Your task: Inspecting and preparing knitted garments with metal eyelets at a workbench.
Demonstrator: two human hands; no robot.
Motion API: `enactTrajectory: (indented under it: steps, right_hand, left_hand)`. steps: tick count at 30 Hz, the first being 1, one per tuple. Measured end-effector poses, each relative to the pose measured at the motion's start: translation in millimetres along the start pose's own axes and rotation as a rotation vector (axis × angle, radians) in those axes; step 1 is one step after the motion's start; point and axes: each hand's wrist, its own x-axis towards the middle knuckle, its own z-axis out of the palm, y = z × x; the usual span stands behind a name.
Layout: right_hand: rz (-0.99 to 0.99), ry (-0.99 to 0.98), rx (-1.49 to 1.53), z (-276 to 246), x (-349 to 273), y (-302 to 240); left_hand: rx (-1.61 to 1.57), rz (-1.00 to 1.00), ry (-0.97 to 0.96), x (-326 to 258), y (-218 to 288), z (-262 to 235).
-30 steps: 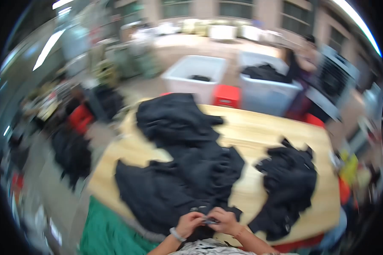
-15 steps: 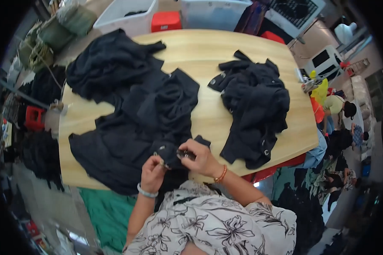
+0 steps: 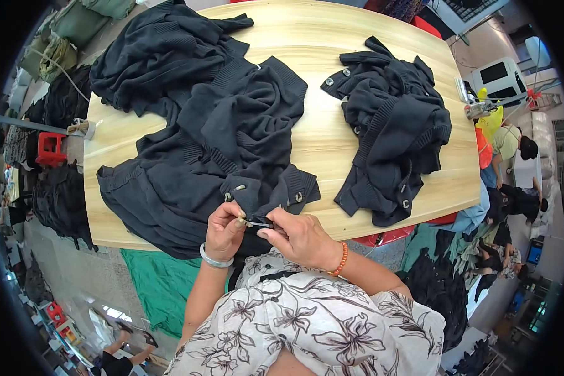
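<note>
A black knitted cardigan [image 3: 200, 150] with metal buttons lies spread over the left half of a pale wooden table [image 3: 323, 135]. My left hand [image 3: 224, 230] pinches its near edge by a button. My right hand [image 3: 301, 237] grips the same edge and holds a small metal tool [image 3: 257, 222] against the knit between both hands. A second heap of black cardigans [image 3: 391, 125] lies on the table's right side, apart from both hands. Another dark garment [image 3: 153, 50] is bunched at the far left.
Green cloth [image 3: 160, 282] hangs below the table's near edge. Dark garment piles [image 3: 56, 194] sit on the floor at left, with a red stool [image 3: 49, 149]. Other people [image 3: 514, 182] sit at the right by more black clothes [image 3: 442, 288].
The view has tilted down and closer to the table's near edge. My hands stay together on the cardigan's edge, now shown larger and nearer the button.
</note>
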Motion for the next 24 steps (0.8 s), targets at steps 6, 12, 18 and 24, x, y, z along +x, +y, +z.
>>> enactTrajectory:
  steps: [6,12,18,24]
  right_hand:
    - [-0.045,-0.012,-0.061,-1,4,0]
    - [-0.105,-0.005,-0.126,0,3,-1]
    - [-0.018,0.101,-0.022,10,-5,1]
    - [-0.010,0.023,-0.009,12,-9,-1]
  left_hand:
    - [0.126,0.038,-0.016,3,6,1]
    - [0.223,0.087,-0.072,5,9,-2]
    - [0.205,0.055,-0.033,-3,7,-1]
    - [0.174,0.085,-0.028,-11,5,-1]
